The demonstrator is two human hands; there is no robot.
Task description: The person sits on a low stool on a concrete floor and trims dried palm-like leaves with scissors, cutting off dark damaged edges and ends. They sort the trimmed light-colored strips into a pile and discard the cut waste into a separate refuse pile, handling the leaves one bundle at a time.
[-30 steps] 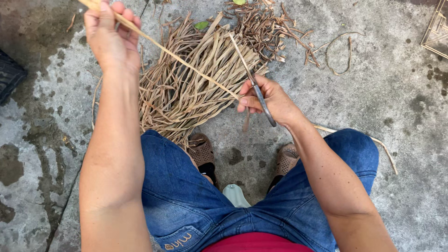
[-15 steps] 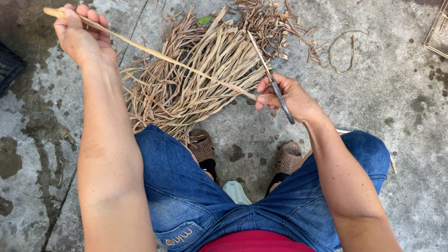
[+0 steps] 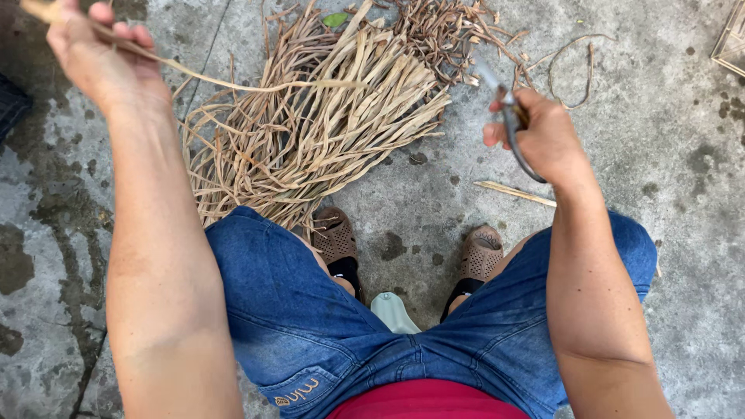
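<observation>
Tan dried strips (image 3: 326, 124), blue denim shorts (image 3: 310, 318) — brown perforated sandals (image 3: 335, 240), grey concrete (image 3: 667, 155)

You have no packages, signs or screens in view. The one label-like mark is the small yellow stitched emblem (image 3: 299, 390) on the blue jeans (image 3: 310, 310), low on your left thigh near the bottom edge of the view, just above the red shirt hem (image 3: 423, 402).

Left hand (image 3: 101, 58): raised up-left of the pile, fist closed on a long pale dried strip (image 3: 233, 81).
Right hand (image 3: 539, 136): right of the pile, gripping a curved grey metal blade (image 3: 516, 140).
Pile: tan dried plant strips (image 3: 326, 132) on stained concrete floor (image 3: 683, 194).
Feet: brown perforated sandals (image 3: 337, 240) just below the pile.
</observation>
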